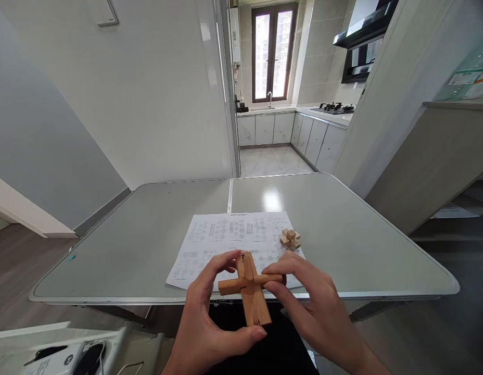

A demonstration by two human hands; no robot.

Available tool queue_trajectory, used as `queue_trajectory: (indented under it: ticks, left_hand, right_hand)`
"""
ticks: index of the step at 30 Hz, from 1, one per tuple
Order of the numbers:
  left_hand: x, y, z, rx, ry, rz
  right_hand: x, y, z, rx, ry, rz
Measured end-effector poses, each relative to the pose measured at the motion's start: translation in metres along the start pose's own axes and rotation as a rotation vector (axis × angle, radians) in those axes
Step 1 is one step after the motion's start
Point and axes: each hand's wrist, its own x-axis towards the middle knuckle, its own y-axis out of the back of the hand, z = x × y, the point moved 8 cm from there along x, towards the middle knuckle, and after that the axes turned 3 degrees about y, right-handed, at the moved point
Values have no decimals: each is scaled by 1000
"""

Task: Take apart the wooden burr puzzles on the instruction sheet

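Observation:
A cross-shaped wooden interlocking puzzle (252,294) is held up in front of the table's near edge. My left hand (210,317) grips its flat upright piece, with the fingers at the top end and the thumb at the bottom end. With thumb and forefinger, my right hand (307,302) pinches the right end of the puzzle's round crossbar. The bar's left end sticks out free. Behind the hands, a printed sheet (204,239) with rows of small diagrams lies on the table. A smaller, pale wooden burr puzzle (290,238) sits on the sheet's right edge.
The grey table (343,234) has rounded corners and a seam down its middle. A small teal bit (72,257) lies near its left edge. At lower left stands a white box (56,360) with dark items and a cable. A kitchen doorway opens beyond the table.

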Motion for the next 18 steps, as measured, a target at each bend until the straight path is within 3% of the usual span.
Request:
queue_trajectory:
  ticks: [18]
  left_hand:
    - [-2, -3, 24, 93, -224, -14]
  right_hand:
    - [-13, -2, 9, 136, 28, -117]
